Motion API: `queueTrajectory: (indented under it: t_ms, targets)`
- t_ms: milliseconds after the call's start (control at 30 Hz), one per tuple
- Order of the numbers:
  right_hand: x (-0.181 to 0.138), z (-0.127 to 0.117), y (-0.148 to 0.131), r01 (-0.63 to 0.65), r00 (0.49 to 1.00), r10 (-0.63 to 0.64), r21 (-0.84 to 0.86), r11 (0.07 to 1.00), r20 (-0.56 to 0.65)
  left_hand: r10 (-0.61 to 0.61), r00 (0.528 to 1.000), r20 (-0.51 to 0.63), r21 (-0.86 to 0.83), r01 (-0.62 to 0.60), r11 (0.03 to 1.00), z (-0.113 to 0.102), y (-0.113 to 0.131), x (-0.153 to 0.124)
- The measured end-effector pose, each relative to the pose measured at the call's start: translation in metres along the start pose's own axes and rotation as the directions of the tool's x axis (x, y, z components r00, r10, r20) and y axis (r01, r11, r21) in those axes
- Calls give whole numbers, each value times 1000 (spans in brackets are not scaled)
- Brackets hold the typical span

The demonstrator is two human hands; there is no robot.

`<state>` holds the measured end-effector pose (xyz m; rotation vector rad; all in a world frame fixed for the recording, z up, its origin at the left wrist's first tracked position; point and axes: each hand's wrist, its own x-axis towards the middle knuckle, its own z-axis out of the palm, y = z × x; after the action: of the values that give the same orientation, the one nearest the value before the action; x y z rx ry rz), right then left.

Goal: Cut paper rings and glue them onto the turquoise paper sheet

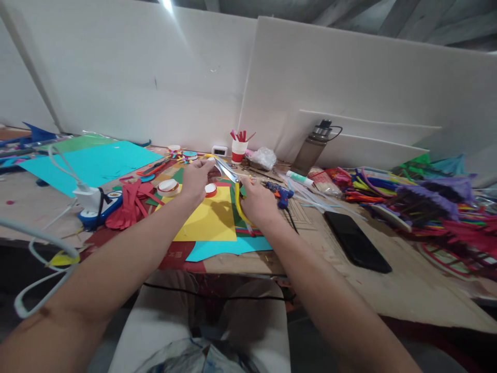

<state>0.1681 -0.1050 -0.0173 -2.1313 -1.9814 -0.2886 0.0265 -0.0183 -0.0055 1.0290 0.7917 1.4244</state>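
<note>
My right hand point(259, 201) is wrapped round the yellow handles of a pair of scissors point(228, 170). The blades stand apart and point up and left, towards my left hand point(197, 180). Between its fingertips my left hand pinches a small white piece point(216, 174), perhaps paper, right beside the blades; its shape is partly hidden. Below both hands lies a yellow paper sheet point(209, 220). On it, close to my left wrist, sits a small round red-and-white piece point(210, 190), and a white ring-like piece point(168, 187) lies left of that wrist.
Red paper strips point(132, 204) and a blue power strip point(101, 210) with cables lie left. A paper cup point(239, 150) stands behind. To the right are a blue glue gun point(283, 194), a bottle point(312, 147), a black phone point(356, 241) and bundled colourful craft stems point(373, 184).
</note>
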Motion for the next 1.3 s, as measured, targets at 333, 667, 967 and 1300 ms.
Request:
queueTrajectory:
  t_ms: [333, 667, 967, 1300]
  targets:
    - [1, 2, 1, 4, 1000, -4, -25, 1000, -25, -9, 999, 32, 56, 7, 998, -2, 1, 1]
    - [0, -4, -3, -27, 999, 27, -10, 1000, 41, 20, 1000, 15, 52, -21, 998, -3, 0, 2]
    - [0, -5, -5, -39, 998, 39, 12, 999, 42, 112, 993, -19, 146, -108, 983, -3, 2, 4]
    - [0, 1, -4, -22, 1000, 22, 33, 999, 6, -52, 998, -29, -76, 50, 996, -5, 1, 9]
